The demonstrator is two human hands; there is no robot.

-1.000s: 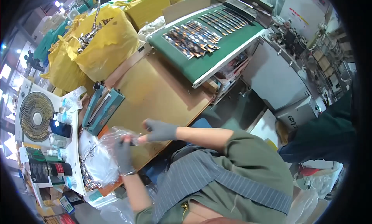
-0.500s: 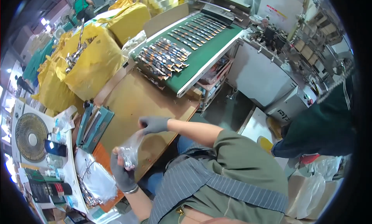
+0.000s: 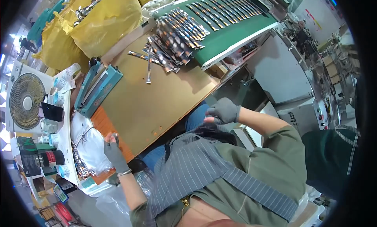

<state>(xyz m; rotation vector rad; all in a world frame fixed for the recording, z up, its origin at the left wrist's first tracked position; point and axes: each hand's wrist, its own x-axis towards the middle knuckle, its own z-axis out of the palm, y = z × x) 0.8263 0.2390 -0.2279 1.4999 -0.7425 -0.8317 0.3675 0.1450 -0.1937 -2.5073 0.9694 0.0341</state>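
Two hands in grey gloves with bare fingertips work well apart from each other. The left hand (image 3: 115,152) is over the orange board (image 3: 126,145), just beside a stack of clear plastic bags (image 3: 94,146); its fingers are bent, and whether anything thin is pinched between them does not show. The right hand (image 3: 224,110) hangs beyond the near edge of the brown tabletop (image 3: 157,99), above the lap, fingers curled in loosely; nothing is seen in it, though its palm is hidden.

Many slim, dark packets with orange and silver bands (image 3: 178,34) lie heaped at the near end of the green belt (image 3: 255,24), some sloping down onto the tabletop. One loose packet (image 3: 149,68) lies apart from the heap's middle, pointing toward the person. More packets lie in a spaced row farther up the belt. A pale blue bench sealer (image 3: 101,91) stands at the left of the tabletop, near the bags.

This looks like a moment between handlings, with no packet seen in either hand. Taking packets would call for a forward reach across the tabletop, fingers spread wide; taking a bag would need only a short sideways move and a fine pinch
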